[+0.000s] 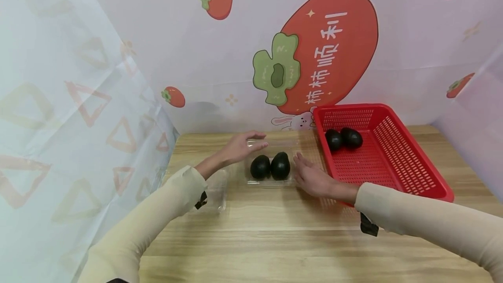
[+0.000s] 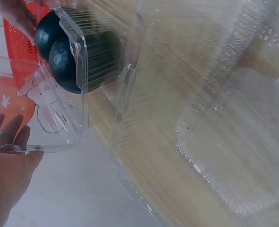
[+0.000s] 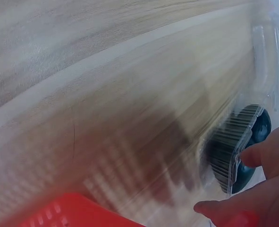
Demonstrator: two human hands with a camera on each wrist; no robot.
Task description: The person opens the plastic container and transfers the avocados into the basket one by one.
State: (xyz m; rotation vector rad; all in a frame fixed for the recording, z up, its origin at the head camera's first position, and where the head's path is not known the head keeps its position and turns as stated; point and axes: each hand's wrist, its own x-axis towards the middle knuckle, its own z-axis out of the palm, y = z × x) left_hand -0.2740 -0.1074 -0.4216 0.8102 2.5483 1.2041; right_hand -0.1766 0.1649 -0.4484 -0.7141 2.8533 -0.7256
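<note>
Two dark avocados (image 1: 280, 167) sit side by side in a clear plastic clamshell box (image 1: 271, 183) near the back of the table. Its clear lid (image 2: 59, 127) is raised behind them. My left hand (image 1: 239, 146) is at the lid's left side; in the left wrist view its fingers and thumb pinch the rim. My right hand (image 1: 312, 177) lies along the box's right side with fingers extended. In the right wrist view its thumb overlaps the box edge by one avocado (image 3: 261, 126), and a forefinger stretches out below.
A red plastic basket (image 1: 422, 156) stands at the right, with two more dark avocados (image 1: 351, 137) in its back left corner. Another clear plastic box (image 1: 218, 193) lies to the left, partly under my left forearm. A printed cloth (image 1: 220, 69) hangs behind the wooden table (image 1: 251, 239).
</note>
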